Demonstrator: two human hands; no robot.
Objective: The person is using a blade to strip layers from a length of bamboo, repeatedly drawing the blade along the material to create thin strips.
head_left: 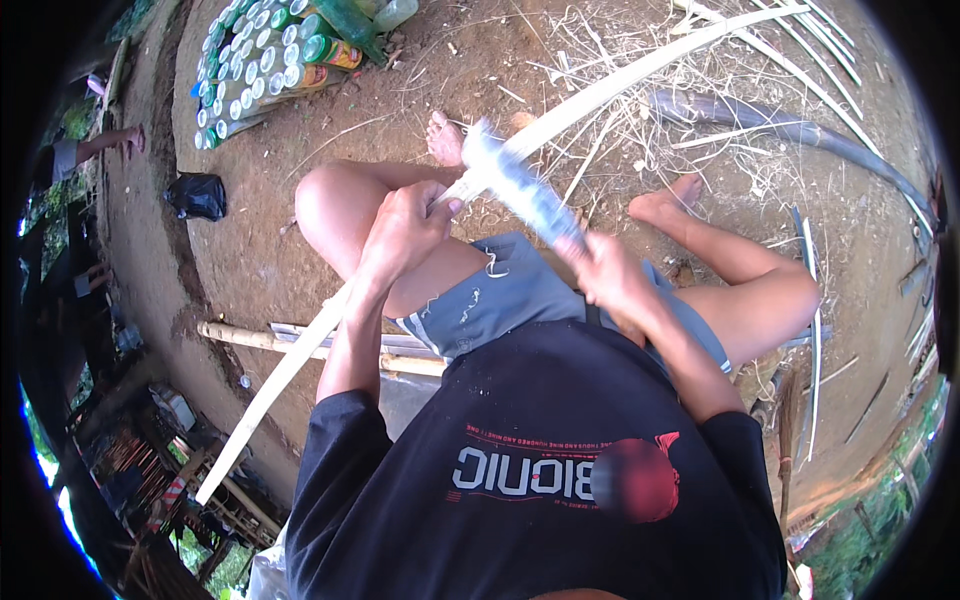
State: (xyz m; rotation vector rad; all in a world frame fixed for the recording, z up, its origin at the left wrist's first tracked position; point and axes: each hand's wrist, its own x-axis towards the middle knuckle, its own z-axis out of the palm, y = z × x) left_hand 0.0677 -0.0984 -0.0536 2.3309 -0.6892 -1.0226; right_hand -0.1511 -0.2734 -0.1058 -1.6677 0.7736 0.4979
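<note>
A long pale bamboo strip runs from the lower left to the upper right across my lap. My left hand is closed around the strip over my left knee. My right hand grips the handle of a broad knife. The knife's blade is blurred and lies against the strip just past my left hand. I sit on bare earth with both bare feet out in front.
Thin bamboo shavings and slats litter the ground ahead. A dark curved stalk lies at the right. Rows of bottles stand at the upper left, near a black bag. A bamboo pole lies under my left thigh.
</note>
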